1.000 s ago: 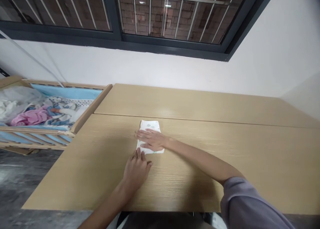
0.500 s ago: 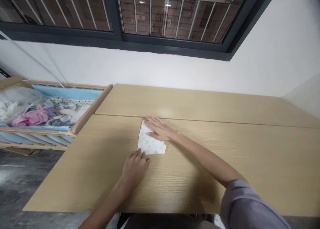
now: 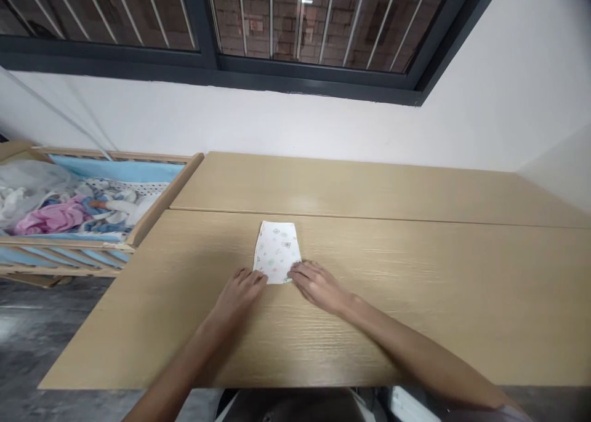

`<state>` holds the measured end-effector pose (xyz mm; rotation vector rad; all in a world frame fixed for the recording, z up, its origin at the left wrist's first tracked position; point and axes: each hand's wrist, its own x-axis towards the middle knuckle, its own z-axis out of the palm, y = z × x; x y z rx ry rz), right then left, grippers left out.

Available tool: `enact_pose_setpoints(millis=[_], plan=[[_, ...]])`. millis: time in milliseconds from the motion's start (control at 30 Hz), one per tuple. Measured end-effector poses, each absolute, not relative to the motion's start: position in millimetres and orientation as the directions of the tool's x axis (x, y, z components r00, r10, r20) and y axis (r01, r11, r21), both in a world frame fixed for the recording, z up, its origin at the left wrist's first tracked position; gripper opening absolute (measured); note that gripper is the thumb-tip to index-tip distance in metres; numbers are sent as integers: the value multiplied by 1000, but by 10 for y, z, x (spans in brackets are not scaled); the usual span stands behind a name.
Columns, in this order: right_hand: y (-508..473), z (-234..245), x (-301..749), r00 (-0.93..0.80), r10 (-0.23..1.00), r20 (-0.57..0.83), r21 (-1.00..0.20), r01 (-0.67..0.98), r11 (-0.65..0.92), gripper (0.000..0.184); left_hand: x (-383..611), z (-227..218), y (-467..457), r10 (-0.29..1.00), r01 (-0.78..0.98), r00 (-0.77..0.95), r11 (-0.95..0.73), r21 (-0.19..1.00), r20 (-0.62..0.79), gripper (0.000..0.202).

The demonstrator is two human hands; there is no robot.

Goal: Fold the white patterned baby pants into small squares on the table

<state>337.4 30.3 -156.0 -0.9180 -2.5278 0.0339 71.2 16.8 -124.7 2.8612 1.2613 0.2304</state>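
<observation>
A small folded cloth [image 3: 277, 251], white with a scatter of tiny pastel prints, lies flat on the worktop [image 3: 415, 299] with its long axis running away from the person, from the near edge toward the wall; the far end is slightly narrower than the near end, so the outline reads as a soft trapezoid with rounded corners. It sits just on the near side of the seam where two worktop panels meet, a little left of the middle. The left hand [image 3: 239, 293] rests palm down with its fingertips touching the cloth's near left corner, and the right hand [image 3: 319, 285] lies the same way at the near right corner; each grip is open and flat, fingers spread on the surface, closed on nothing. The worktop is pale wood-grain laminate, smooth and matte, with bare room to the right of the cloth and beyond it up to the white wall [image 3: 323, 127]. On the left the worktop ends at a straight edge, and beside it stands a wooden cot [image 3: 152, 210] with slatted sides, lined in light blue and heaped with crumpled clothes [image 3: 60, 213], pink, white and blue. Above the wall runs a dark-framed window [image 3: 258, 71] with metal bars and brick behind.
</observation>
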Motion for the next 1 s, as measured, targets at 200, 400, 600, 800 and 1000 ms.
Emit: enact_pose_setpoints(millis=[200, 400, 600, 800, 1000], plan=[[128, -1399, 3321, -614, 708, 349, -313, 636, 706, 19, 745, -1244, 38, 678, 701, 673, -712, 39, 295, 20], [43, -1217, 3356, -555, 762, 333, -438, 625, 646, 19, 778, -1112, 76, 687, 725, 588, -682, 98, 428, 13], [371, -1042, 3404, -475, 818, 324, -562, 599, 571, 26, 798, -1060, 540, 726, 745, 524, -644, 173, 445, 22], [981, -1179, 3429, -289, 893, 346, -726, 521, 450, 17, 861, -1111, 1175, 817, 799, 452, -549, 244, 358, 28], [1434, -1500, 3416, -218, 937, 272, -724, 595, 349, 12, 1031, -1245, 1501, 860, 847, 411, -483, 223, 301, 29]])
